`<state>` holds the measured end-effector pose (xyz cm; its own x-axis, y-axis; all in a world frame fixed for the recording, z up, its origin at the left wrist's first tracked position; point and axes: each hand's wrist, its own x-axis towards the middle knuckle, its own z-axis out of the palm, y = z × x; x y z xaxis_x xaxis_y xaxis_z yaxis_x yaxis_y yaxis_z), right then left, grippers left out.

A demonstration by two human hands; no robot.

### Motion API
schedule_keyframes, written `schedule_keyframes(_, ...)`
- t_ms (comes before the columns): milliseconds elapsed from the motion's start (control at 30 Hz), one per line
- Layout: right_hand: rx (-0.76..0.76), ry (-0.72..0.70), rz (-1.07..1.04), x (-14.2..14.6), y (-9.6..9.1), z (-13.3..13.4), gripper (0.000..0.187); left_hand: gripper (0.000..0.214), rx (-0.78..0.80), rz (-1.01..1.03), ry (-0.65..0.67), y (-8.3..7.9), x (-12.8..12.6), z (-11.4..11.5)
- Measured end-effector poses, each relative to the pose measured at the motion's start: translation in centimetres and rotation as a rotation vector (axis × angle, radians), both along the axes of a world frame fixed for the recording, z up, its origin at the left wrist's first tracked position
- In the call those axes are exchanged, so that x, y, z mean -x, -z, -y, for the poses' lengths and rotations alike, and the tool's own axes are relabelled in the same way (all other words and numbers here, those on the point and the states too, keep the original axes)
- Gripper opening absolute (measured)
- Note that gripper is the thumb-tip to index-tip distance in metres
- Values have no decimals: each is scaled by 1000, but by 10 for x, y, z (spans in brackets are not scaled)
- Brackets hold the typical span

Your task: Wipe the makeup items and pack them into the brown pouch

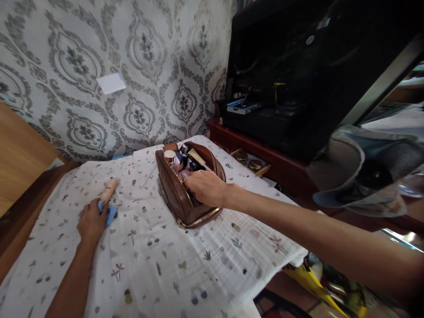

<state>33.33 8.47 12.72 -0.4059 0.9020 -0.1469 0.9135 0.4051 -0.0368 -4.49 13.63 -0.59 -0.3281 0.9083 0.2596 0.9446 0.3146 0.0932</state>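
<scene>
A brown cosmetic bag (pixel 172 194) with gold zips stands unzipped on the white printed cloth (pixel 145 260). My right hand (pixel 207 187) reaches into it from the right, fingers curled down, their tips hidden among the contents. Inside are a jar with a pale lid (pixel 170 155), a beige tube (pixel 198 157) and several dark and pink items, tightly packed. To the left, my left hand (pixel 91 221) rests on the cloth, closed around a small blue cloth (pixel 111 215). A beige cosmetic tube (pixel 109 190) sticks out past its fingers, against the blue cloth.
Patterned wallpaper (pixel 139 53) rises behind the table, with a white card (pixel 111 83) on it. A large black screen (pixel 278 75) stands at the right on a dark red cabinet (pixel 217 130). Beside the bag is a small tray with round gold items (pixel 255 165). A yellow bag (pixel 314 282) lies below.
</scene>
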Motion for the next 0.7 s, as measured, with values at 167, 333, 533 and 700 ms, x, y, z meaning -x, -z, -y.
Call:
schedule_keyframes(167,-39,-2,-28,-2,-1,-1,38,50,-16,7,2,1,1,0)
schedule_keyframes(333,-70,61,-108,-12,-7,3,36,50,-1,7,-1,-2,-1,1)
schedule_keyframes(533,-84,99,-119,-18,-6,6,24,52,30,16,-22,-3,-2,3)
schedule_keyframes(700,-144,72,-230,-19,-6,10,22,52,45,37,-46,-3,-1,0)
